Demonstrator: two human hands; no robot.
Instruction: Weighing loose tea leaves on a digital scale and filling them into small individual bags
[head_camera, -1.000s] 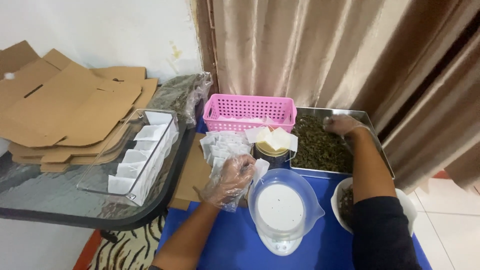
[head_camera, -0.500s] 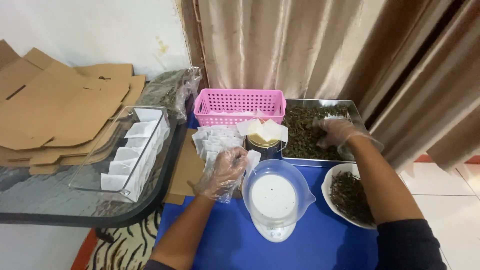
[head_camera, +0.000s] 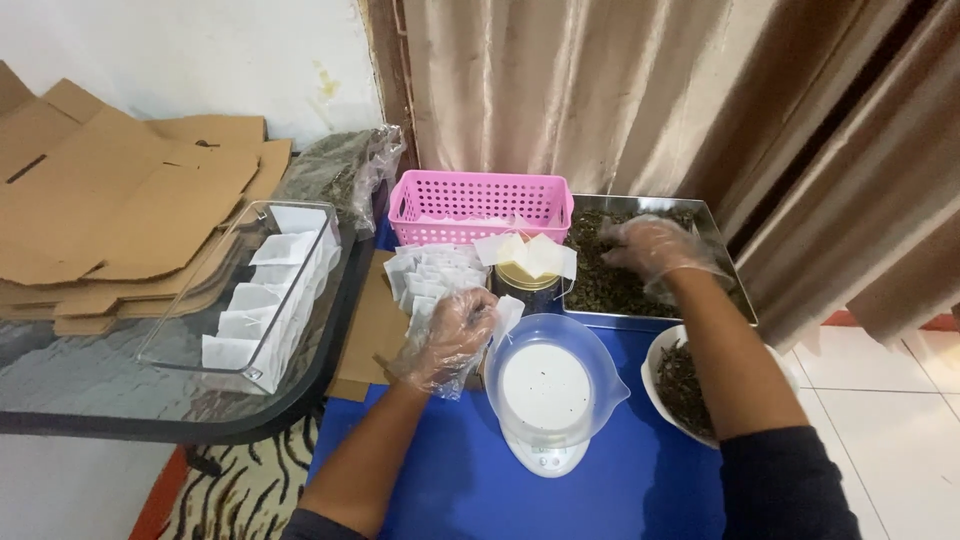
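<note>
My left hand (head_camera: 448, 338), in a clear plastic glove, holds a small white paper sachet (head_camera: 506, 312) just left of a clear measuring bowl (head_camera: 552, 382) that sits on a white kitchen scale (head_camera: 540, 458). My right hand (head_camera: 655, 248), also gloved, reaches into a metal tray of dark dried leaves (head_camera: 610, 288), fingers bent down into the leaves. A loose pile of white sachets (head_camera: 430, 277) lies behind my left hand. A few more sachets rest on a gold-lidded jar (head_camera: 527, 278).
A pink plastic basket (head_camera: 478, 204) stands behind the sachets. A white bowl of dried leaves (head_camera: 682, 385) sits by my right forearm. On the glass table to the left are a clear tray of filled sachets (head_camera: 262, 295) and flat cardboard boxes (head_camera: 120, 205). Curtains hang behind.
The view has shifted slightly. My right hand has drawn back a little over the tray of leaves; my left hand stays beside the bowl with the sachet.
</note>
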